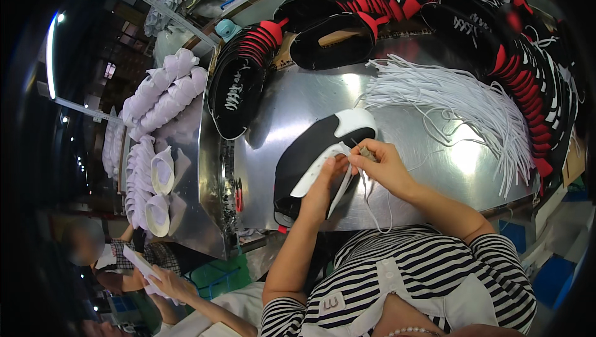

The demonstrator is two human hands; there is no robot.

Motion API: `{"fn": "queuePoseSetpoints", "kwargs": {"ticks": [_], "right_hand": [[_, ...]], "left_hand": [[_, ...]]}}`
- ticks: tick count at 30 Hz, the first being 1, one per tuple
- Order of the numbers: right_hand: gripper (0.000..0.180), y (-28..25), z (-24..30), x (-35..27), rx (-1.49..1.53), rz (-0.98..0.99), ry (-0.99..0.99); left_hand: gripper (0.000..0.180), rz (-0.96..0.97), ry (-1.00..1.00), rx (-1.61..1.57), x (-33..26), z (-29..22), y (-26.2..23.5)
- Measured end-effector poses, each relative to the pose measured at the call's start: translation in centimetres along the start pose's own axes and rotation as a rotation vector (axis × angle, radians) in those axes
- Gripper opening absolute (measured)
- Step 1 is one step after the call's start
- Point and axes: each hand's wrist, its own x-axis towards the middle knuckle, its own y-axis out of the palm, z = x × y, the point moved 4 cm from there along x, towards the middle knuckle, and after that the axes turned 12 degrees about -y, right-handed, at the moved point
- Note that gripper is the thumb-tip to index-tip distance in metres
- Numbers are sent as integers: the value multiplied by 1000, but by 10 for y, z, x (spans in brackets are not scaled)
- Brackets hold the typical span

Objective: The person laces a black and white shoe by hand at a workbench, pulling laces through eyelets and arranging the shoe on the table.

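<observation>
A black-and-white shoe upper lies slantwise on the metal table before me. My left hand is closed on the edge of its white eyelet strip, thumb near the top holes. Just right of it, my right hand is closed with its fingertips at the strip's upper end. Between those fingers shows a small brownish handle with a thin dark tip; its exact kind I cannot make out. White shoelace hangs from between both hands in loose loops toward the table's front edge.
A large heap of white laces spreads across the table's right. Rows of nested black-and-red uppers line the back and right. Red-handled snips lie at the left edge. White uppers stand on a neighbouring table; co-workers sit at lower left.
</observation>
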Motion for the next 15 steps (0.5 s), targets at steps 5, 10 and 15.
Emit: {"fn": "queuePoseSetpoints", "kwargs": {"ticks": [5, 10, 15], "right_hand": [[13, 6, -2, 8, -195, 87, 5], [18, 10, 0, 7, -336, 168, 49], [16, 8, 1, 3, -458, 227, 24]], "left_hand": [[41, -8, 30, 35, -9, 1, -3], [27, -115, 137, 13, -15, -3, -1], [23, -225, 112, -32, -20, -4, 5]]}}
